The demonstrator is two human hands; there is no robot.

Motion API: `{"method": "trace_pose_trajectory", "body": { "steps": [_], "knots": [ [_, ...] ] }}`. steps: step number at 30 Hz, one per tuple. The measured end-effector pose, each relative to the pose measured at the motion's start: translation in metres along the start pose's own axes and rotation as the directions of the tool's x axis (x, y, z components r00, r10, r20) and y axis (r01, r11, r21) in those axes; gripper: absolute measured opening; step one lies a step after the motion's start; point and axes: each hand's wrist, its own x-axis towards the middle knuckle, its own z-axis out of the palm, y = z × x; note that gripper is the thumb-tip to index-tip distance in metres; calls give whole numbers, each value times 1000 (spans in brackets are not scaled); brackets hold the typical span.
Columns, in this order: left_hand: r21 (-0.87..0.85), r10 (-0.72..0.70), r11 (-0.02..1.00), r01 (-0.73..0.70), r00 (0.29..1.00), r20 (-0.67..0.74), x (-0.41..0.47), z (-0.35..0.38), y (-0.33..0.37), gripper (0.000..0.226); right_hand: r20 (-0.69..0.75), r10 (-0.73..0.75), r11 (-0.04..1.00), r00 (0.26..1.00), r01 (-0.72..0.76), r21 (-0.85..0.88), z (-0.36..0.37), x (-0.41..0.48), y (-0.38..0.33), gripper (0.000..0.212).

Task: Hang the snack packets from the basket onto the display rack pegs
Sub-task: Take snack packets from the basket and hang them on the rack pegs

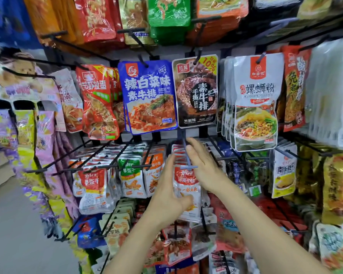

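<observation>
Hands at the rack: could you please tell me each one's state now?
Left hand: thumb pinches the white, red-topped plastic snack packet.
Right hand: open, fingers straight, holding nothing.

Red-and-white snack packet upright at the front tip of its peg — like packets behind

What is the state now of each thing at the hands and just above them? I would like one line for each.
left hand: holds the front packet, thumb on its face.
right hand: open, fingers straight, beside the peg.
front packet: hanging on the peg, first of a row.
peg: loaded with packets.
blue packet: hanging, row above.
black packet: hanging to the right of the blue packet.
basket: not in view.
</observation>
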Motion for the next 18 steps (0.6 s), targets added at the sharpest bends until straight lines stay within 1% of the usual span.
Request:
{"method": "trace_pose_trajectory", "body": {
  "steps": [2, 4, 5, 6, 7, 8, 10, 13, 16, 18],
  "knots": [
    [-134, 0, 991, -3, 1000, -21, 9, -4, 0, 84, 13, 17, 999, 1000, -18, 38, -1, -12, 2, 61],
    [-365, -94, 930, 54, 991, -93, 22, -6, -1, 73, 2, 26, 996, 1000, -26, 81, -2, -26, 5, 58],
    [-448, -147, 891, 78, 981, -123, 29, -5, -2, 73, -13, 13, 993, 1000, -11, 120, 0, -33, 6, 57],
    [-471, -180, 877, 99, 975, -130, 33, -4, -1, 72, -32, -4, 987, 999, 9, 159, 2, -40, 8, 58],
    [-488, -190, 866, 104, 973, -130, 37, -3, -1, 65, -46, -17, 982, 999, 25, 188, 5, -46, 9, 61],
    [-510, -202, 853, 107, 970, -136, 42, -2, -2, 53, -54, -12, 977, 998, 23, 214, 8, -49, 11, 64],
    [-571, -256, 809, 139, 958, -130, 49, 0, 4, 28, -50, 44, 961, 998, -29, 275, 10, -49, 11, 70],
    [-582, -296, 791, 191, 951, -90, 61, -2, 4, 31, -51, 133, 931, 990, -107, 348, 3, -38, 11, 79],
    [-568, -341, 786, 245, 937, -67, 63, -3, 3, 42, -10, 153, 912, 988, -137, 388, 2, -28, 11, 80],
    [-594, -366, 756, 274, 930, -37, 62, -2, 3, 45, -8, 166, 885, 986, -146, 442, 4, -25, 13, 81]
  ]
}}
